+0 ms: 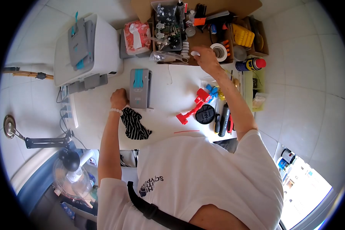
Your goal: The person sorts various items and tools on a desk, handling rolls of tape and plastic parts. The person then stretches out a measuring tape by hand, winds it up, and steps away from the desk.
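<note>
My left hand [119, 98] rests on the white desk with its fingers curled in; whatever they may hold is hidden. Just right of it lies a grey box [141, 92] with blue strips on top. A black-and-white striped cloth [135, 124] lies below that wrist. At the front of a cardboard box [195, 41], my right hand [206, 59] is closed on a small white object [195, 53] whose kind I cannot make out. Right beside this hand is a roll of white tape [218, 52]; orange-handled tools [226, 46] lie beyond it.
A white printer [109, 57] stands at the left, with a pink pack [137, 37] near it. A red jointed piece [193, 106], a black round lid [205, 114] and screwdrivers [217, 123] lie at the right. A spray can [250, 64] sits by the box. A desk lamp arm [46, 142] reaches in.
</note>
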### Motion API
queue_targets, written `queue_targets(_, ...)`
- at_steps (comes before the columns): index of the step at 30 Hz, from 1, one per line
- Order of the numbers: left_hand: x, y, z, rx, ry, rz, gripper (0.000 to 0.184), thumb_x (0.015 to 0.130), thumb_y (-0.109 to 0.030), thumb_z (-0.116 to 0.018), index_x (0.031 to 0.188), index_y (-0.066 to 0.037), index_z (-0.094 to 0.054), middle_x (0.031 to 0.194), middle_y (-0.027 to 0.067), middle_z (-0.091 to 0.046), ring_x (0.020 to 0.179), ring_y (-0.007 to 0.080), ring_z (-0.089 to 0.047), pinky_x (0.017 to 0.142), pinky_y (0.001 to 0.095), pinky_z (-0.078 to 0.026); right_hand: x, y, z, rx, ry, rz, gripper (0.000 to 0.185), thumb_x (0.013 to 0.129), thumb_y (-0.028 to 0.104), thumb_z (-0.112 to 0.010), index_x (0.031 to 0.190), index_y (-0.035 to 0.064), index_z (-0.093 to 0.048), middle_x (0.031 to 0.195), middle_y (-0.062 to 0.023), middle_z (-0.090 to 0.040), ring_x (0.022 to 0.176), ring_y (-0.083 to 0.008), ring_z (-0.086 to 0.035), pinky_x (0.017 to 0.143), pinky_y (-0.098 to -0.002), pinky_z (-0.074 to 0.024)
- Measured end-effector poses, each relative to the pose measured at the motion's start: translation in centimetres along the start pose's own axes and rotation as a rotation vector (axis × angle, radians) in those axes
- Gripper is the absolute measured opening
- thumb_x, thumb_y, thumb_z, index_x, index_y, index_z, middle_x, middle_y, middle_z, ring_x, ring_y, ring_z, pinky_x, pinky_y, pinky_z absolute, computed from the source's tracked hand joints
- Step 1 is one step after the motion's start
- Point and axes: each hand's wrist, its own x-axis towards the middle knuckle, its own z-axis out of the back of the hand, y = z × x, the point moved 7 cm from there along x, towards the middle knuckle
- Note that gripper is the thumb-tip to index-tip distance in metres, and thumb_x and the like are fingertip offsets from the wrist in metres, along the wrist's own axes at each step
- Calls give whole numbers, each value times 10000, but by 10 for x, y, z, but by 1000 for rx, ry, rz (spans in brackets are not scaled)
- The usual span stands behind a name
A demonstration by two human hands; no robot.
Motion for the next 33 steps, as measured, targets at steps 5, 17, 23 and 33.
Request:
queue_targets(5, 0, -1, 1, 24, 94, 43, 336, 543, -142, -797, 823, -26, -652, 935, 182, -644, 885, 358, -629, 731, 398, -530, 6, -8, -18, -90, 117, -24, 208, 764, -7, -561, 941, 43, -659, 917, -207, -631, 890, -360, -608, 766, -422, -492)
queue_targets(17, -2, 0, 1, -3, 68, 23, 364, 525, -157, -815, 822, -28, -650, 926, 176, -642, 876, 358, -629, 730, 402, -530, 14, -24, -31, -326, 96, -297, 174, 743, 144, -641, 880, 39, -666, 869, -223, -642, 847, -396, -625, 747, -448, -517)
queue_targets(23, -3, -2, 4, -8, 47, 18, 365, 522, -171, -818, 810, -25, -648, 917, 175, -642, 867, 358, -631, 717, 401, -531, 10, -18, -24, -312, 175, -267, 159, 749, 85, -632, 898, 44, -670, 911, -202, -651, 895, -386, -631, 749, -442, -526)
queue_targets(33, -2, -4, 7, 2, 123, 58, 378, 530, -177, -815, 836, -19, -658, 940, 185, -645, 889, 353, -634, 734, 396, -532, 10, -17, -40, -344, 211, -162, 152, 731, 22, -612, 867, 53, -673, 889, -217, -638, 870, -398, -610, 757, -455, -508)
